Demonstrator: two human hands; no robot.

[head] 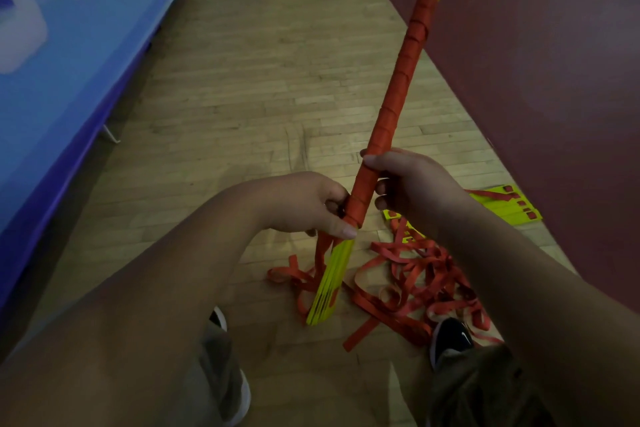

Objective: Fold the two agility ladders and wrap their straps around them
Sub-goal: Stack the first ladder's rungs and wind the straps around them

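Note:
A folded agility ladder [398, 90], a bundle of yellow rungs, stands tilted with its top leaning away to the right. Red strap is wound around most of its length; the lower yellow end [329, 284] is bare. My left hand [311, 204] grips the bundle at the lowest wraps. My right hand [408, 180] grips it just above. Loose red strap [415, 281] lies tangled on the floor below. A second ladder's yellow rungs [509, 208] lie flat on the floor at the right, partly hidden by my right arm.
The wooden floor [259, 97] stretches ahead, and a dark red floor area [536, 62] covers the right. A blue banner [69, 45] runs along the left. My shoes [450, 336] stand beside the strap pile.

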